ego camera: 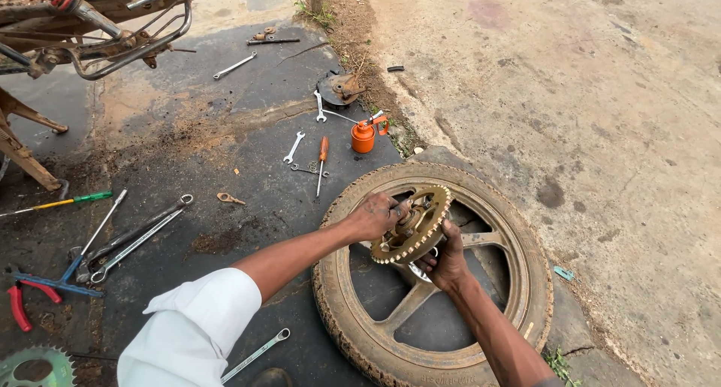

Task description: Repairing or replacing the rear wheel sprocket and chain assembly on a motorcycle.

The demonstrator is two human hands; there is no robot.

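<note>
Sprocket: While both hands gripped it, the toothed sprocket (414, 225) with its hub piece sat lifted and tilted over the hub of the wheel (518, 237), near the wheel's centre, leaning toward 1 o'clock.
Facing: Its toothed face pointed up and toward 10 o'clock; its long axis ran from about 7 o'clock to 1 o'clock, the upper rim highest.
Left hand: The left hand (373, 216) was closed on the sprocket's rim at 9 o'clock, fingers curled over the teeth.
Right hand: The right hand (448, 263) was clamped on the lower rim at 4 o'clock, thumb across the face.
Progress: The wheel already lay flat on the ground, off the motorcycle frame (105, 27) at 10 o'clock; the sprocket looked loose from the wheel, not seated flat, and whether it was coming off or going on could not be told.
Wheel: The tyre lay flat, spokes showing below the hands.
Around: An orange oil can (364, 135) stood at 12 o'clock, a screwdriver (321, 162) and small spanners (294, 145) beside it; long wrenches (139, 237) and red-handled pliers (22, 304) lay at 9 o'clock, another spanner (255, 355) at 7 o'clock.
</note>
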